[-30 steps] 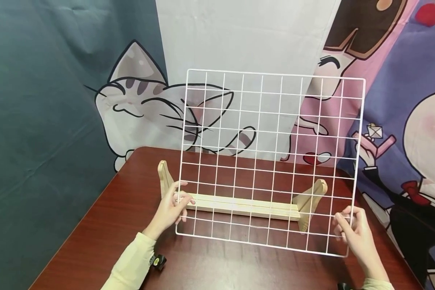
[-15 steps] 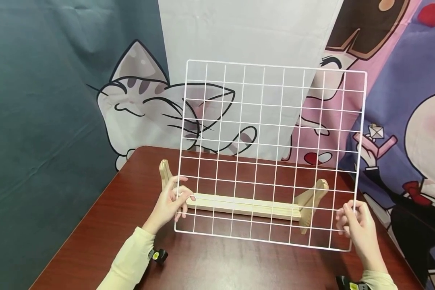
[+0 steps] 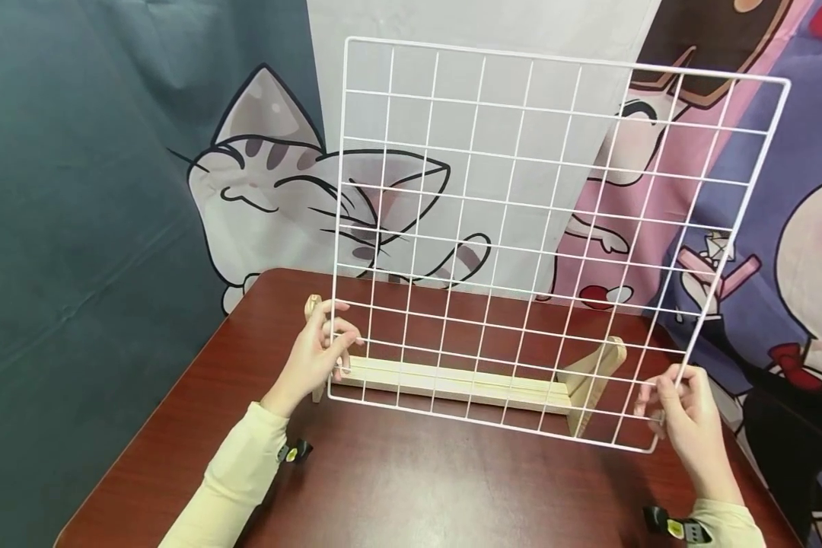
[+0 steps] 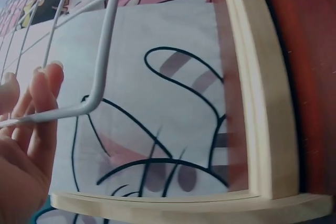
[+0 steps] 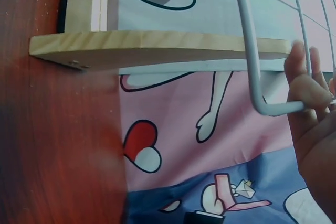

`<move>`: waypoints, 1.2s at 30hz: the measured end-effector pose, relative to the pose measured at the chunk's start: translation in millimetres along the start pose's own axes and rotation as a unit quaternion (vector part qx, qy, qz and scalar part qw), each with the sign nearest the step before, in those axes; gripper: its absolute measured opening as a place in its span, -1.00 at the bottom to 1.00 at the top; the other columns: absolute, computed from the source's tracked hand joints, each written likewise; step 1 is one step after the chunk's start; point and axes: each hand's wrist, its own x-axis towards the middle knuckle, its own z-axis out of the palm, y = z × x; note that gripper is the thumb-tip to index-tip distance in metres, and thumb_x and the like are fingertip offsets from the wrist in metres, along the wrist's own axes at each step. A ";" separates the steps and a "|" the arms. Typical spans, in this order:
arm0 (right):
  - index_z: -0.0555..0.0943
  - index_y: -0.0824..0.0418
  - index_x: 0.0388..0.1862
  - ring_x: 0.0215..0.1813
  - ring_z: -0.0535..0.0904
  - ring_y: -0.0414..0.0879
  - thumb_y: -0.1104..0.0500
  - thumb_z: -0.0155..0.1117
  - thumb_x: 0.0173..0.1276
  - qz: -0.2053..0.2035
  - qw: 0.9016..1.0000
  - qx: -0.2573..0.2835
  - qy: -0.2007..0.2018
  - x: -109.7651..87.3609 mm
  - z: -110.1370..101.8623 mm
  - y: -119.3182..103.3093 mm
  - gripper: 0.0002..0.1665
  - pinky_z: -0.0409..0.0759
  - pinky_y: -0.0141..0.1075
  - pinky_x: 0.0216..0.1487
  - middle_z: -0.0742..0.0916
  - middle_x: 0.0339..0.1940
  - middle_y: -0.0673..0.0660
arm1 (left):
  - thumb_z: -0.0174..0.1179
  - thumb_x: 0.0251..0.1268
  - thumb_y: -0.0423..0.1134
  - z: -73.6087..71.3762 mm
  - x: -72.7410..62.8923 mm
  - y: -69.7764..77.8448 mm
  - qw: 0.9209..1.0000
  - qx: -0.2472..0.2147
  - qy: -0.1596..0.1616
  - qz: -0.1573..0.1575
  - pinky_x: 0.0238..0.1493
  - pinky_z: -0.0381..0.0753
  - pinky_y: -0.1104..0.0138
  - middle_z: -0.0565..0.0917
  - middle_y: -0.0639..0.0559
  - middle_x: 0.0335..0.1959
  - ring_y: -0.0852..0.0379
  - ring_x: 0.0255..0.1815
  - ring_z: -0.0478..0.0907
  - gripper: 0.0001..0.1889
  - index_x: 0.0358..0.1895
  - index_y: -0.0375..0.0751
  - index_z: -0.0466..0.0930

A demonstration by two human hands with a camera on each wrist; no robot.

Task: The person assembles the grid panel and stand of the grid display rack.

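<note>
A white wire grid panel (image 3: 476, 207) is held up above the table, tilted, with its top edge toward the backdrop. My left hand (image 3: 313, 352) grips its left edge near the bottom corner, fingers and thumb curled about the wire. On the opposite side my right hand (image 3: 688, 407) pinches the right edge close to the lower corner. Behind the panel stands a pale wooden stand (image 3: 452, 383), a grooved crossbar between two end pieces. In the left wrist view the bottom corner of the grid (image 4: 93, 100) hangs apart from the stand's crossbar (image 4: 262, 87).
The stand rests on a dark red-brown table (image 3: 411, 487). Behind the table hangs a printed cloth backdrop (image 3: 144, 190) with a cartoon cat and figures. A small black wrist device (image 3: 294, 452) sits on each sleeve.
Both hands have lifted the grid panel, the left hand clearly higher. The panel's top edge has come nearer the camera, and its upper right corner has swung right.
</note>
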 end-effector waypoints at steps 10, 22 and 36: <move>0.26 0.20 -0.08 -0.49 0.73 -0.14 0.54 -0.33 0.47 -0.079 0.995 0.044 -0.044 11.3 -1.4 -3.7 -0.69 0.15 -0.21 -0.80 0.68 -0.45 0.09 | 0.08 0.34 -0.52 -1.3 8.9 10.3 0.998 0.027 0.041 0.033 -0.71 0.57 0.28 0.59 -0.39 -0.39 -0.02 -0.73 0.51 -0.69 0.04 -0.34 0.20; 0.15 0.40 0.06 -0.33 0.76 -0.13 0.64 -0.30 0.39 -0.157 0.973 0.041 -0.165 28.2 -3.2 -3.2 -0.67 0.48 -0.28 -0.67 0.67 -0.31 0.17 | 0.07 0.34 -0.51 -10.7 18.8 18.5 0.992 0.075 0.093 0.044 -0.66 0.54 0.39 0.61 -0.26 -0.41 0.15 -0.73 0.47 -0.72 0.04 -0.31 0.27; 0.11 0.50 0.00 -0.38 0.74 -0.11 0.66 -0.24 0.35 -0.160 0.966 0.031 -0.202 42.7 1.3 -9.9 -0.71 0.65 -0.39 -0.45 0.54 -0.50 0.20 | 0.08 0.31 -0.54 -20.3 25.4 18.1 0.992 0.056 0.102 0.051 -0.47 0.67 0.40 0.61 -0.36 -0.42 0.22 -0.61 0.63 -0.68 0.08 -0.35 0.29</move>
